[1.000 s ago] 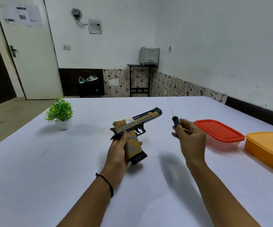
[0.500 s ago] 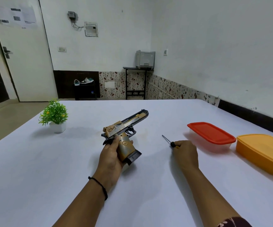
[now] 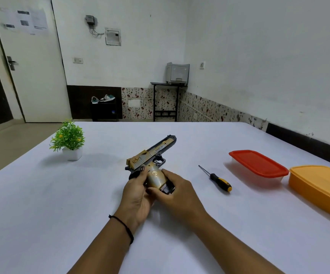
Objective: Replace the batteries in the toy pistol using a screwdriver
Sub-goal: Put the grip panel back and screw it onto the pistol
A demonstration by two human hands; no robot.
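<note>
Gold toy pistol (image 3: 152, 159) grip half hidden, clasped by left hand (image 3: 138, 191) and right hand (image 3: 177, 194) fingers.

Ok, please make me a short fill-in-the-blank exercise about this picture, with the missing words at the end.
1. Both hands hold the toy pistol by its ____.
2. The screwdriver lies on the ____, in nobody's hand.
3. The container with the ____ lid stands nearest the screwdriver.
4. The left hand wears a black ____ at the wrist.

Missing words: grip; table; red; band

Left hand (image 3: 138, 191) grips the toy pistol (image 3: 152, 163) at the rear; right hand (image 3: 177, 191) closes fingers around the grip base.
</note>
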